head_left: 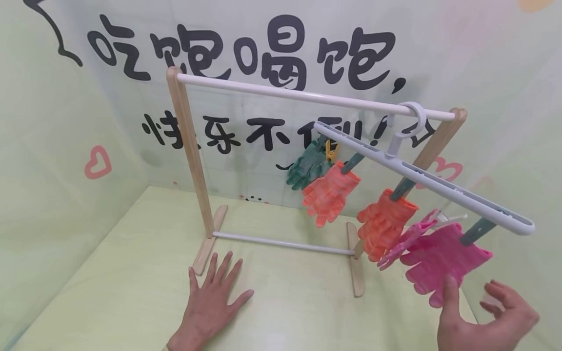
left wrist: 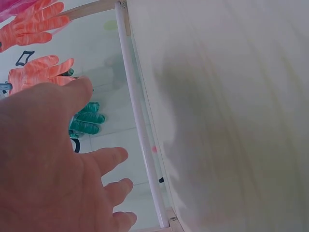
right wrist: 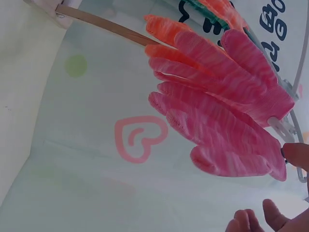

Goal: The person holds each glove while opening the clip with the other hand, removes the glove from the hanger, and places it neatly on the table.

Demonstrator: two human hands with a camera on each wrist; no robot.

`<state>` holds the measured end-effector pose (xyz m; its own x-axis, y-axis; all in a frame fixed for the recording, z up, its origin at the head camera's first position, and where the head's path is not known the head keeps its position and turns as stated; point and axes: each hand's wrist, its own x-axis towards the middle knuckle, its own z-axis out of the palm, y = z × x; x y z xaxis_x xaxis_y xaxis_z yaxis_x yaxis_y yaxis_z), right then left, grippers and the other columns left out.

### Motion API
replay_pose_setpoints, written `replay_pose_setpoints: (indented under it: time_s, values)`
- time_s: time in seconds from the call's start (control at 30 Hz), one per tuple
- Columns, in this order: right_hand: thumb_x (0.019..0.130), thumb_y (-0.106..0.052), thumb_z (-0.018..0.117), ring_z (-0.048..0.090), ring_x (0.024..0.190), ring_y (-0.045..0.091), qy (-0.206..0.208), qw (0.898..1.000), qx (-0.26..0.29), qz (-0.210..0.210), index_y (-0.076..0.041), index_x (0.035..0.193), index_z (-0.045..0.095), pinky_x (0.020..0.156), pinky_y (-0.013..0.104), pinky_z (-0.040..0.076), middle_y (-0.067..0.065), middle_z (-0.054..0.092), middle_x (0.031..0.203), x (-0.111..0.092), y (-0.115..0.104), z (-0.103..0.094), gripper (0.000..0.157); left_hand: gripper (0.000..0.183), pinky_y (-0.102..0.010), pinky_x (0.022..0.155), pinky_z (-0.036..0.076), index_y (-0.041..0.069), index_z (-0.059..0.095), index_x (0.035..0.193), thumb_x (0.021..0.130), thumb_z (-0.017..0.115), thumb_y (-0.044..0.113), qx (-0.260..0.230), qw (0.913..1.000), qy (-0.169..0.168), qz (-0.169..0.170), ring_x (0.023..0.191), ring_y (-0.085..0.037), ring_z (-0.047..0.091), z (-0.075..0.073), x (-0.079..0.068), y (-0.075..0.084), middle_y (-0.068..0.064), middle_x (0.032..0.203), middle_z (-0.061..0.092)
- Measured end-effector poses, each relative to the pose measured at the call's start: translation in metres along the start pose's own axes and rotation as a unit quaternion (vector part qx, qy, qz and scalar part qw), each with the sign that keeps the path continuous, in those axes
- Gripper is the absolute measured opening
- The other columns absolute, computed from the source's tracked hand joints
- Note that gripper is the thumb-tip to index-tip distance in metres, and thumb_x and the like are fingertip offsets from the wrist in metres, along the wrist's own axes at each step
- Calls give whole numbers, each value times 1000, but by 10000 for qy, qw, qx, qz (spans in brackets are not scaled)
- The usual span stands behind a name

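Observation:
My right hand point(head_left: 487, 321) is beside the front pink glove point(head_left: 443, 258), its thumb overlapping the glove's lower edge in the head view. The other fingers are loosely bent, apart from the thumb, with nothing between them. In the right wrist view the thumb point(right wrist: 295, 157) is right at the glove's cuff. That glove hangs by a dark clip point(head_left: 478, 230) from a grey hanger point(head_left: 432, 183), next to another pink glove point(head_left: 410, 238). Two orange gloves point(head_left: 331, 192) and green gloves point(head_left: 309, 165) hang farther along. My left hand point(head_left: 208, 304) is spread, palm down, over the table, holding nothing.
The hanger's hook point(head_left: 423, 119) sits on the white top rod point(head_left: 285, 91) of a wooden rack point(head_left: 193, 161). A lower rod point(head_left: 281, 243) joins its feet. A yellow clip point(head_left: 331, 151) is by the green gloves. Printed cloth walls point(head_left: 118, 195) surround the pale table point(head_left: 131, 273).

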<state>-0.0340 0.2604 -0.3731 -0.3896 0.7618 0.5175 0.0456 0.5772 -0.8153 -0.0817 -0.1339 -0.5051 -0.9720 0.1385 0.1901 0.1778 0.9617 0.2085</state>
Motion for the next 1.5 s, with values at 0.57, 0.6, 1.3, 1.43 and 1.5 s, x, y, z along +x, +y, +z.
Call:
replay_pose_setpoints:
  time_s: [0.57, 0.6, 1.3, 1.43, 1.5]
  values:
    - [90, -20, 73, 54, 80, 0, -730, 9931, 827, 396, -12, 112, 70, 76, 10, 41, -23, 58, 79, 8, 9, 18, 24, 78, -78, 111, 15, 26, 43, 150, 88, 52, 72, -53, 9998, -42, 184, 152, -36, 26, 3, -2, 3, -1, 163, 32]
    - [90, -21, 72, 54, 80, 0, -740, 9933, 795, 397, -12, 109, 70, 72, 8, 41, -22, 56, 78, 7, 9, 18, 21, 77, -78, 111, 15, 26, 43, 150, 88, 52, 72, -67, 9998, -59, 182, 152, -35, 26, 3, -2, 3, -1, 163, 32]
    - [93, -22, 68, 54, 67, 0, -1068, 9913, 574, 505, -20, 103, 66, 62, 6, 43, -14, 56, 77, 0, 4, 14, 10, 30, -39, 102, 49, 25, 65, 122, 95, 64, 37, -1454, 9725, 663, 1692, 129, -15, 56, -28, 21, 93, 4, 140, 59]
    - [93, -21, 69, 53, 66, 1, -1049, 9916, 585, 483, -18, 105, 66, 64, 6, 42, -13, 55, 77, 0, 6, 14, 13, 29, -34, 99, 50, 26, 65, 123, 97, 61, 39, -1829, 9613, 754, 1917, 125, -10, 58, -49, 35, 128, 9, 135, 60]
    - [93, -21, 69, 53, 68, 2, -1038, 9918, 565, 490, -19, 107, 66, 66, 6, 42, -15, 56, 80, 1, 8, 13, 14, 28, -31, 98, 51, 26, 65, 122, 98, 60, 38, -2060, 9506, 896, 2140, 121, -8, 60, -59, 43, 147, 10, 129, 62]
